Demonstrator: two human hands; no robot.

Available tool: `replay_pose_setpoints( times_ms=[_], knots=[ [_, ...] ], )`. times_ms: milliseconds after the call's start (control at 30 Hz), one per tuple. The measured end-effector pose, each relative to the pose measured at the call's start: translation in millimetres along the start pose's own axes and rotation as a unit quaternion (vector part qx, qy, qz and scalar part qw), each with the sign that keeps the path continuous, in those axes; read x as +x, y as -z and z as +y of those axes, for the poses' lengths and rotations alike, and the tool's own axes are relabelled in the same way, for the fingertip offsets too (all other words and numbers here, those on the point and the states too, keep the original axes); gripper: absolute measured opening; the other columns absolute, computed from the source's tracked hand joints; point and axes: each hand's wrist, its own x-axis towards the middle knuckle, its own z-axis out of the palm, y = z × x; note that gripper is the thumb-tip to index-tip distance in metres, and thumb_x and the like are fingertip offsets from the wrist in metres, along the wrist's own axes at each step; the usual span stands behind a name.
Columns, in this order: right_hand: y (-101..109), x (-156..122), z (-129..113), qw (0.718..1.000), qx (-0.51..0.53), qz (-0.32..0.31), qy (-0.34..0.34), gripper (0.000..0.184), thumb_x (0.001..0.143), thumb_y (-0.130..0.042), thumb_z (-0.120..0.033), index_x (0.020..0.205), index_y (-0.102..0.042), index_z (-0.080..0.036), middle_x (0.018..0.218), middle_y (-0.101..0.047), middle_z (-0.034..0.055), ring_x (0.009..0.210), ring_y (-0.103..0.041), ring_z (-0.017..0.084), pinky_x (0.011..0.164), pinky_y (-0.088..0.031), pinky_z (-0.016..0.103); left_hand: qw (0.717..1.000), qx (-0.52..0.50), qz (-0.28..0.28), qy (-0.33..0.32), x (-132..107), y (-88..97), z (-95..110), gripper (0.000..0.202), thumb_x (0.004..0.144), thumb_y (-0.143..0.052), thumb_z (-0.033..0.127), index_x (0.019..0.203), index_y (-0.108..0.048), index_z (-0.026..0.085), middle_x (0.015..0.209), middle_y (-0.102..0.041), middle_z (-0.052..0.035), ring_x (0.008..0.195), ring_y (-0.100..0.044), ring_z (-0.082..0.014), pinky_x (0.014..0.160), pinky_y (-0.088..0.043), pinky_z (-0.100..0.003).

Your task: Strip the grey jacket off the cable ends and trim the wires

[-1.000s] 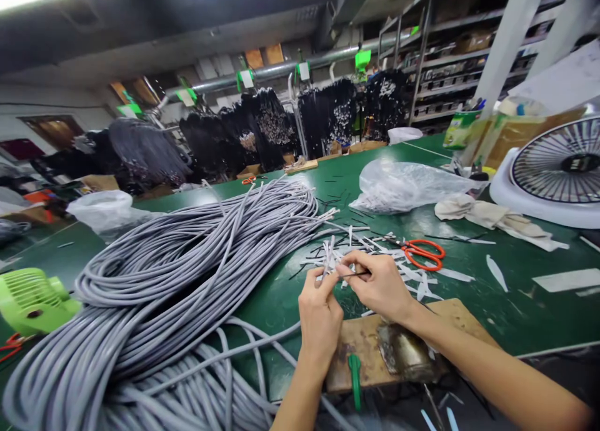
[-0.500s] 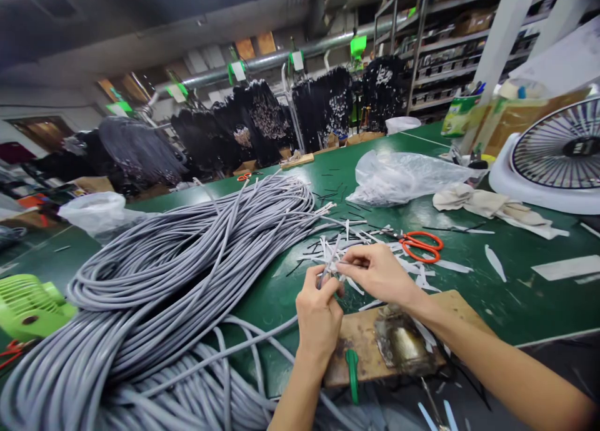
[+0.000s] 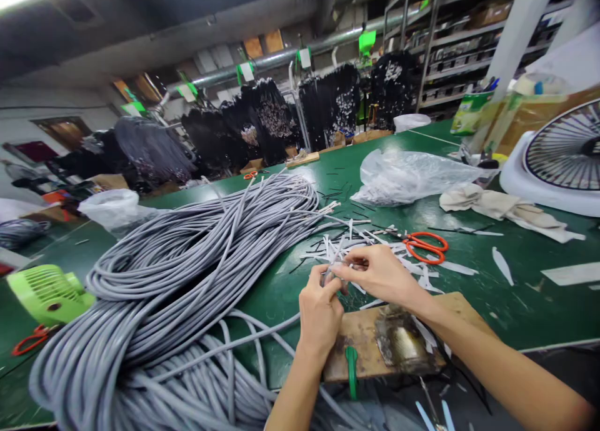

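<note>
My left hand (image 3: 321, 312) is closed around the end of a grey cable (image 3: 281, 326) that runs in from the left. Against its fingertips, my right hand (image 3: 382, 273) pinches at that same cable end; the exact spot it grips is partly hidden by the fingers. A big coil of grey cable (image 3: 201, 262) fills the table on the left. White strips and black scraps (image 3: 332, 247) lie scattered just beyond both hands. Orange-handled scissors (image 3: 427, 248) rest to the right of them.
Below my hands is a wooden board (image 3: 351, 331) with a metal fixture (image 3: 404, 342) and a green lever (image 3: 351, 371). A plastic bag (image 3: 412, 175), a cloth glove (image 3: 501, 206) and a white fan (image 3: 553, 162) stand right; a green fan (image 3: 49, 293) sits left.
My right hand's fingers have shifted slightly left and closer to my left fingertips at the cable end. The whole view has swung a little to the left.
</note>
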Motion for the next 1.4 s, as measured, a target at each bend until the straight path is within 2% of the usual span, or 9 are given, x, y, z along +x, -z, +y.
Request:
replay_pose_setpoints(
  times_ms=[67,433,667,733,867,1000,1200,1333,1400],
  knots=[
    [-6,-1,2,1.000,0.014,-0.023,0.004,0.026,0.076,-0.051,-0.026,0.053,-0.058,-0.016,0.048,-0.050,-0.0033,0.047,-0.041,0.008,0.045,-0.030,0.020,1.000,0.013,-0.007,-0.019,-1,-0.8,0,0.033,0.067,-0.038,-0.005,0.064,-0.062,0.018,0.093,-0.055,-0.0053,0.072,-0.054,-0.0117,0.065,-0.043,-0.023],
    [-14,1,12,0.979,-0.145,0.124,0.073,0.013,0.075,-0.042,-0.009,0.068,-0.048,-0.017,0.068,-0.050,0.0020,0.061,-0.046,0.013,0.057,-0.033,0.023,0.986,0.049,0.004,-0.158,-3,1.3,2,0.030,0.072,-0.041,-0.001,0.052,-0.056,0.015,0.091,-0.058,-0.0082,0.061,-0.051,-0.0088,0.054,-0.037,-0.018],
    [3,9,9,0.961,-0.078,0.265,0.023,0.024,0.083,-0.045,-0.032,0.066,-0.051,-0.017,0.058,-0.045,-0.0019,0.053,-0.039,0.009,0.053,-0.031,0.021,0.998,-0.064,0.018,-0.023,-3,2.0,1,0.032,0.067,-0.036,-0.007,0.060,-0.057,0.016,0.086,-0.058,-0.0046,0.073,-0.055,-0.0120,0.064,-0.041,-0.022],
    [4,9,8,0.976,-0.044,0.210,-0.036,0.035,0.078,-0.050,-0.043,0.056,-0.049,-0.016,0.050,-0.041,-0.0037,0.048,-0.035,0.008,0.048,-0.028,0.021,0.995,-0.093,0.047,-0.003,-2,1.9,0,0.030,0.067,-0.036,-0.006,0.057,-0.055,0.016,0.082,-0.058,-0.0037,0.074,-0.055,-0.0125,0.065,-0.041,-0.022],
    [-3,6,11,0.998,0.015,-0.034,-0.054,0.034,0.070,-0.056,-0.039,0.047,-0.051,-0.014,0.046,-0.041,-0.0045,0.047,-0.035,0.007,0.045,-0.024,0.021,0.994,-0.080,0.072,-0.015,-2,-1.4,-3,0.028,0.066,-0.039,-0.005,0.055,-0.054,0.015,0.089,-0.060,-0.0054,0.074,-0.057,-0.0127,0.066,-0.043,-0.023],
    [-15,6,10,0.993,0.101,-0.009,-0.054,0.026,0.067,-0.054,-0.027,0.044,-0.048,-0.014,0.046,-0.039,-0.0045,0.049,-0.034,0.006,0.046,-0.023,0.020,0.998,-0.040,0.040,-0.038,-2,-4.2,-4,0.028,0.064,-0.039,-0.006,0.058,-0.056,0.016,0.092,-0.061,-0.0064,0.077,-0.058,-0.0140,0.069,-0.044,-0.023],
    [-15,11,-1,0.865,0.452,0.001,-0.217,0.031,0.061,-0.061,-0.036,0.046,-0.042,-0.017,0.038,-0.028,-0.0099,0.033,-0.014,0.001,0.035,-0.008,0.020,0.995,0.028,0.014,-0.099,-3,-2.9,-3,0.026,0.064,-0.040,-0.005,0.052,-0.052,0.015,0.092,-0.065,-0.0081,0.065,-0.058,-0.0127,0.059,-0.042,-0.021],
    [4,15,-1,0.814,0.541,0.111,-0.178,0.026,0.061,-0.065,-0.036,0.058,-0.050,-0.016,0.045,-0.035,-0.0098,0.033,-0.011,-0.001,0.034,-0.009,0.019,0.995,-0.029,0.020,-0.089,-5,-2.8,-7,0.028,0.063,-0.038,-0.006,0.054,-0.054,0.016,0.094,-0.066,-0.0076,0.071,-0.061,-0.0135,0.060,-0.042,-0.021],
    [12,16,2,0.829,0.507,0.194,-0.134,0.022,0.064,-0.063,-0.034,0.073,-0.054,-0.017,0.050,-0.037,-0.0095,0.034,-0.012,0.000,0.034,-0.011,0.019,0.995,-0.065,0.033,-0.063,-5,-2.2,-8,0.029,0.064,-0.037,-0.005,0.056,-0.054,0.016,0.093,-0.066,-0.0073,0.078,-0.062,-0.0151,0.064,-0.043,-0.022]
  ],
)
